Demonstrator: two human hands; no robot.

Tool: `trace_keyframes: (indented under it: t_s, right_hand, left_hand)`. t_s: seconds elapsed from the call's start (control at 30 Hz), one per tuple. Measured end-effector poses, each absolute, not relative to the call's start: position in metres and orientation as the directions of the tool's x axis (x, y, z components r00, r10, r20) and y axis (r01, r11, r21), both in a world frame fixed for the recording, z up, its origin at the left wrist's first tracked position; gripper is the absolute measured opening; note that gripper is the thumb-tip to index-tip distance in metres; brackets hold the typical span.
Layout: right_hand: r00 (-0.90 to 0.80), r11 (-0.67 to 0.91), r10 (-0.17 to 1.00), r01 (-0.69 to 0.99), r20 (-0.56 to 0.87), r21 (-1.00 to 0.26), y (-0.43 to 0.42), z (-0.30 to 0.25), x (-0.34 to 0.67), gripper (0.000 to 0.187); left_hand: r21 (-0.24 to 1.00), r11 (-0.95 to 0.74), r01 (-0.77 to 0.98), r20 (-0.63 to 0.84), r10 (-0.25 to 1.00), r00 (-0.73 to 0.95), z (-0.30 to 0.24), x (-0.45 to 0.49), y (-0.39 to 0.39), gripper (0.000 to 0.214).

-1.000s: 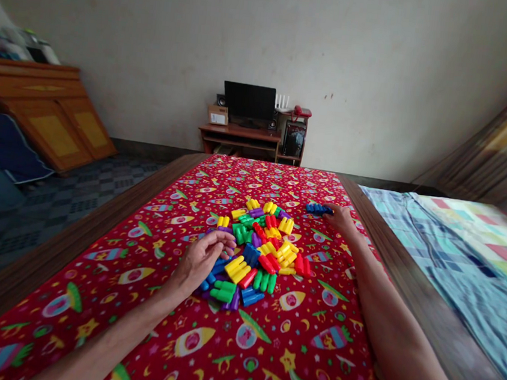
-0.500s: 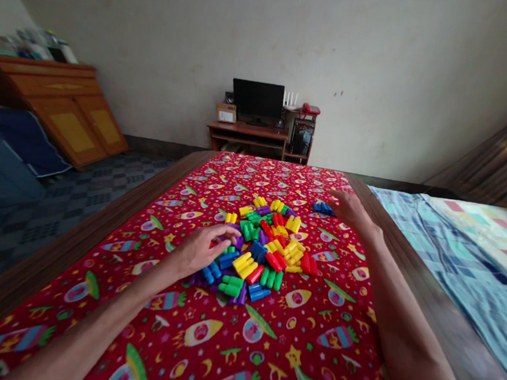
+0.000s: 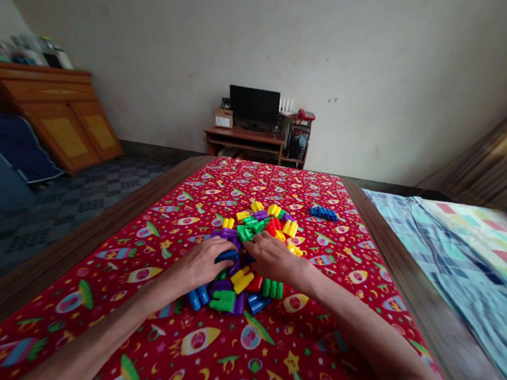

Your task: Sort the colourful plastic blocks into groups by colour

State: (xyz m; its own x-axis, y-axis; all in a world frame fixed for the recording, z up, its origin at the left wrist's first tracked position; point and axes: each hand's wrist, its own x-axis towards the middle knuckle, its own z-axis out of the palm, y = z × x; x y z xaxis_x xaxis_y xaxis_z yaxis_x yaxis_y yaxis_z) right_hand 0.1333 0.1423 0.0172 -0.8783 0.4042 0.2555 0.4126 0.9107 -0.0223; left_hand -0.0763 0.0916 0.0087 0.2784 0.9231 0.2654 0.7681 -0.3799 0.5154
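Observation:
A loose pile of plastic building blocks in several colours lies on a red patterned cloth (image 3: 201, 342). My left hand (image 3: 203, 261) is at the pile's left side, its thumb and fingers closed around a dark blue block (image 3: 228, 256). Over the middle of the pile, my right hand (image 3: 276, 257) has its fingertips closed on another dark blue block (image 3: 250, 258), mostly hidden by the hand. Right below the hands lie a yellow block (image 3: 242, 279) and a green block (image 3: 222, 300). Apart from the pile, at the far right, rests a row of blue blocks (image 3: 323, 213).
The cloth covers a table with dark wooden edges (image 3: 367, 232). A bed with a blue sheet (image 3: 445, 264) stands to the right. Against the wall is a desk with a monitor (image 3: 254, 105). At the left stands a wooden cabinet (image 3: 62, 115).
My right hand has left the blue row at the far right and come back to the middle of the pile. My left hand has picked up a blue block.

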Motion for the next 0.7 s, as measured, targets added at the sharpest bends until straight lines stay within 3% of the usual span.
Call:
trace_keyframes:
  t_s: [0.17, 0.23, 0.33, 0.4, 0.5, 0.6, 0.7]
  right_hand:
    - [-0.845, 0.887, 0.457, 0.412, 0.278, -0.206, 0.157, 0.032, 0.137, 0.015]
    - [-0.787, 0.872, 0.486, 0.407, 0.382, -0.271, 0.157, 0.039, 0.134, 0.016]
    - [-0.712, 0.888, 0.451, 0.299, 0.538, -0.349, 0.148, 0.042, 0.128, 0.024]
    - [-0.713, 0.909, 0.396, 0.215, 0.579, -0.358, 0.14, 0.042, 0.123, 0.029]
    - [-0.762, 0.924, 0.316, 0.11, 0.566, -0.367, 0.133, 0.045, 0.122, 0.038]
    - [-0.824, 0.895, 0.293, 0.058, 0.484, -0.443, 0.138, 0.054, 0.129, 0.038]
    - [-0.839, 0.847, 0.379, 0.144, 0.391, -0.512, 0.15, 0.064, 0.14, 0.03]
  left_hand:
    - [0.701, -0.221, 0.678, 0.254, 0.966, 0.052, 0.018, -0.072, 0.091, 0.015]
    - [0.832, -0.153, 0.533, 0.195, 0.98, -0.025, 0.021, -0.067, 0.089, 0.02]
    - [0.985, -0.005, 0.174, 0.008, 1.0, -0.017, 0.026, -0.056, 0.081, 0.037]
    - [0.995, 0.085, -0.042, -0.084, 0.996, 0.03, 0.029, -0.047, 0.075, 0.049]
    - [0.97, 0.122, -0.209, -0.125, 0.992, 0.0, 0.032, -0.04, 0.071, 0.054]
    - [0.96, 0.124, -0.252, -0.129, 0.992, -0.004, 0.029, -0.041, 0.072, 0.051]
    - [0.971, 0.104, -0.216, -0.1, 0.995, 0.029, 0.025, -0.044, 0.074, 0.045]
